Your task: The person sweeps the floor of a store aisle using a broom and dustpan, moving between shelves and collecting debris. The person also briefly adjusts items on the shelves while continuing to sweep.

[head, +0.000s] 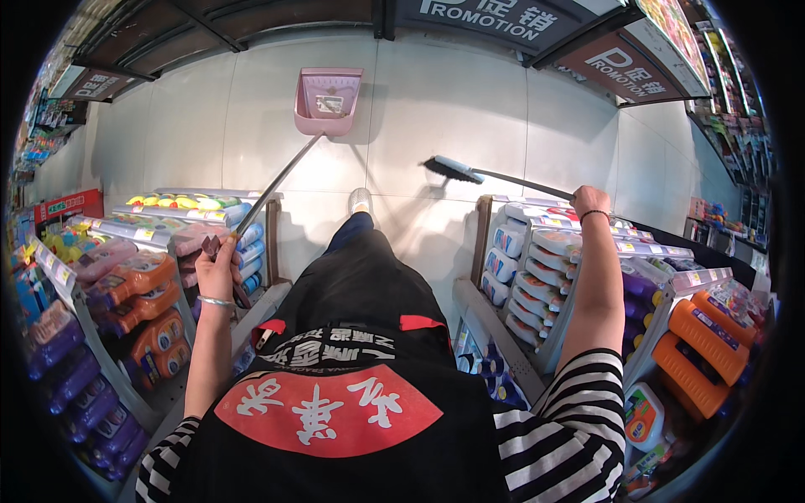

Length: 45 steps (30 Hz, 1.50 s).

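Observation:
My left hand [217, 267] is closed around the upper end of the long handle of a pink plastic dustpan [329, 104]. The pan is ahead of me at the upper middle, and a little debris and a label-like patch show in it. In my right hand [591, 202], at the right, is the handle of a broom [454, 170] with a light head and dark bristles. The broom head is right of the dustpan, apart from it, above the tiled floor [440, 113]; its bristles look slightly blurred.
Shelves with orange bottles [144, 276] and purple bottles flank me on the left. On the right stand shelves with white bottles [534, 270] and orange containers [692, 358]. Display stands with promotion signs [490, 19] line the far side of the floor. My shoe [360, 200] is between the shelf ends.

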Each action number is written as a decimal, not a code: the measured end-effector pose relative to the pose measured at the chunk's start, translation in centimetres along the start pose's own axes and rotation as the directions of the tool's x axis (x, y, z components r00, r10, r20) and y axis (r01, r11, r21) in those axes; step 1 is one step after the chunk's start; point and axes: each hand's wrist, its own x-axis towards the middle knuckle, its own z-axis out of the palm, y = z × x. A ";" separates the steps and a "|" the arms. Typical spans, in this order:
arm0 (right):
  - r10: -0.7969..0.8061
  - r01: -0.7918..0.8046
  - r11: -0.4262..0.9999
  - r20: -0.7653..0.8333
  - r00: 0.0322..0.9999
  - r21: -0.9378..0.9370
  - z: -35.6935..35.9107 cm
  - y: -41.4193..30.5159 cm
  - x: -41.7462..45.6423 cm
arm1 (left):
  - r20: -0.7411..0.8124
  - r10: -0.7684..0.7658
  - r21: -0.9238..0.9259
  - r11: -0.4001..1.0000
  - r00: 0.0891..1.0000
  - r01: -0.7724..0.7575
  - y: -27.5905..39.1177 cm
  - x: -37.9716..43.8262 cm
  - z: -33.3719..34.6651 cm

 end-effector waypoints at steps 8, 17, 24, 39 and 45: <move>-0.123 0.128 0.986 -0.055 0.991 0.111 -5.4 0.8 -3.4 | -0.013 -0.019 -0.087 0.996 1.000 0.017 3.1 6.7 -0.2; -0.400 0.337 0.826 0.048 0.915 0.452 -8.5 -20.1 -3.8 | -0.095 -0.011 -0.114 0.993 0.995 0.000 6.1 9.0 -1.6; -0.474 0.376 0.804 0.116 0.873 0.460 -10.4 -43.0 -3.3 | -0.151 0.008 -0.096 0.995 0.989 -0.023 5.7 10.3 -2.5; -0.029 -0.046 0.877 0.147 0.989 0.479 -8.6 -14.9 -2.5 | -0.320 -0.184 -0.210 0.970 0.929 0.120 0.2 11.9 -5.1; -0.290 0.203 0.754 0.040 0.956 0.625 -10.8 -28.9 0.8 | -0.386 -0.287 -0.329 0.931 0.877 0.160 1.2 10.7 -4.2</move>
